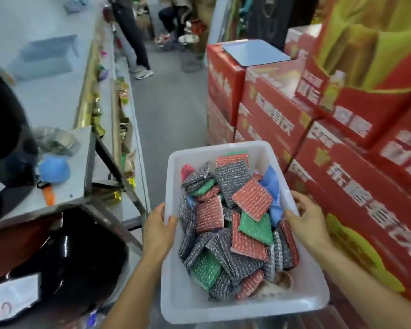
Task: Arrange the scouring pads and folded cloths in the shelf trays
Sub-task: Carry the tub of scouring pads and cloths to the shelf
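Between shelf and boxes, left hand (pixel 157 230) and right hand (pixel 307 223) grip the tray's (pixel 223 307) side rims.

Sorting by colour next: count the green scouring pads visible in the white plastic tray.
3 green scouring pads show in the white plastic tray: far-left, centre-right, near-left. A green edge at the far end and any buried ones aren't counted.

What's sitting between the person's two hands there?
In the head view, a white plastic tray spans the gap between the left hand and the right hand, heaped with grey, red and green scouring pads.
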Tool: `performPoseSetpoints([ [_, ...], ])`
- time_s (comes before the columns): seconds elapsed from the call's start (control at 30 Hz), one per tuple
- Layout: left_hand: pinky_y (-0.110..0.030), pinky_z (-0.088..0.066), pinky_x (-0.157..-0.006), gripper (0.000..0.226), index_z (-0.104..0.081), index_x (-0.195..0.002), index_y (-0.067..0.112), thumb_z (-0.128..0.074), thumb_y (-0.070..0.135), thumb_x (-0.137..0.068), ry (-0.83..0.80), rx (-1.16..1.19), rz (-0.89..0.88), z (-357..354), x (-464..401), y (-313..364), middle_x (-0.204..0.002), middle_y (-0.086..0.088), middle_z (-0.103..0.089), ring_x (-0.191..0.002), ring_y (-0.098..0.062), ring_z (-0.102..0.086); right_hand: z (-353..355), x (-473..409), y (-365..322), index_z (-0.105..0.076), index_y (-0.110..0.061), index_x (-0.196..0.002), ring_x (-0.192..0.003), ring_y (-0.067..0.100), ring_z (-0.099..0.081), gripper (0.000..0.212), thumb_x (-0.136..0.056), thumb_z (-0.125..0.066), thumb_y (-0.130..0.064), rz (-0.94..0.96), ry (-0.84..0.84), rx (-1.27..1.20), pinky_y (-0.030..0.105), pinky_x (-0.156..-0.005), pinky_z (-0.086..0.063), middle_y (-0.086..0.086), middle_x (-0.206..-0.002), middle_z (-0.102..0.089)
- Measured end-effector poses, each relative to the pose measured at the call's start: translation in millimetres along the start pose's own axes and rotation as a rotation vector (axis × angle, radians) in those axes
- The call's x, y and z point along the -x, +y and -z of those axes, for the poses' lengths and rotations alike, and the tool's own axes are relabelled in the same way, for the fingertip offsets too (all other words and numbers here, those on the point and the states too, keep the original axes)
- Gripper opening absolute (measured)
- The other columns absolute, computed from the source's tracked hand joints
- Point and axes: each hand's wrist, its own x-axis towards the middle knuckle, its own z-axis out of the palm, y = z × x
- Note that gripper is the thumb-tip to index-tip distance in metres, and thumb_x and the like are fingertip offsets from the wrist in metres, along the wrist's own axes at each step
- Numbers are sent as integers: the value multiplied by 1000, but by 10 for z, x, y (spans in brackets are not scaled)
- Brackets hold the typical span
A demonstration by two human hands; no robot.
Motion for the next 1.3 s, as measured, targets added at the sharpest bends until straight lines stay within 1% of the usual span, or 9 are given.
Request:
performPoseSetpoints([
  [0.23,-39,-49,-92,43,-55,-130,12,-55,24,-88,107,20,108,194,-1124,149,-120,-2,-63,-105,-25,-61,-748,-1367,-482,-61,-23,-122,-82,18,-65,37,-86,-65,-16,86,-100,-7,37,-69,-51,-2,-93,-70],
  [0.37,-40,-54,-84,37,-57,-126,13,-56,18,-89,145,17,104,262,-1953,191,-109,-3,-66,-92,-24,-63,-1304,-2048,-720,-62,-21,-123,-85,16,-65,37,-87,-65,-16,108,-110,-32,32,-70,-49,-3,-99,-69],
  [0.47,-44,-55,-86,44,-56,-130,13,-57,24,-87,117,44,150,306,-2747,119,-114,-6,-68,-95,-26,-66,-1767,-2634,-930,-62,-24,-121,-81,17,-66,37,-86,-65,-14,91,-114,-36,33,-66,-50,-5,-92,-69],
  [0.67,-35,-52,-83,46,-52,-136,15,-56,20,-91,140,42,175,670,-4154,330,-113,-7,-67,-96,-25,-64,-2605,-3716,-1550,-67,-22,-116,-83,18,-67,34,-84,-67,-13,83,-91,-29,37,-72,-51,-6,-90,-71],
  [0.87,-34,-48,-96,48,-51,-138,13,-57,20,-91,180,92,201,865,-5360,409,-129,-7,-63,-113,-24,-60,-3287,-4790,-2132,-66,-23,-117,-80,15,-65,35,-83,-65,-14,131,-128,-29,37,-71,-51,-8,-90,-70],
  [1.0,-27,-41,-76,37,-58,-127,11,-57,14,-91,216,86,203,967,-6169,494,-98,9,-59,-85,-14,-57,-3840,-5574,-2373,-68,-21,-113,-71,10,-60,35,-80,-66,-9,151,-173,-70,30,-64,-46,-4,-86,-71],
  [1.1,-27,-38,-62,33,-60,-124,11,-58,12,-91,251,73,193,972,-6921,560,-78,15,-54,-67,-3,-51,-4279,-6282,-2539,-68,-17,-112,-78,14,-63,40,-77,-64,1,157,-212,-67,25,-65,-48,-2,-90,-71],
  [1.2,-23,-34,-55,29,-61,-119,12,-59,13,-90,276,76,188,946,-7738,645,-73,11,-54,-63,-2,-49,-4713,-7079,-2819,-66,-12,-115,-86,16,-64,36,-81,-63,0,176,-264,-52,24,-74,-45,-3,-95,-68],
  [1.3,-27,-40,-65,32,-60,-123,15,-59,14,-90,274,124,241,916,-8519,764,-92,2,-65,-74,-12,-58,-5089,-7926,-3146,-64,-12,-120,-89,15,-65,41,-81,-62,0,169,-334,-28,26,-80,-46,-2,-102,-69],
])
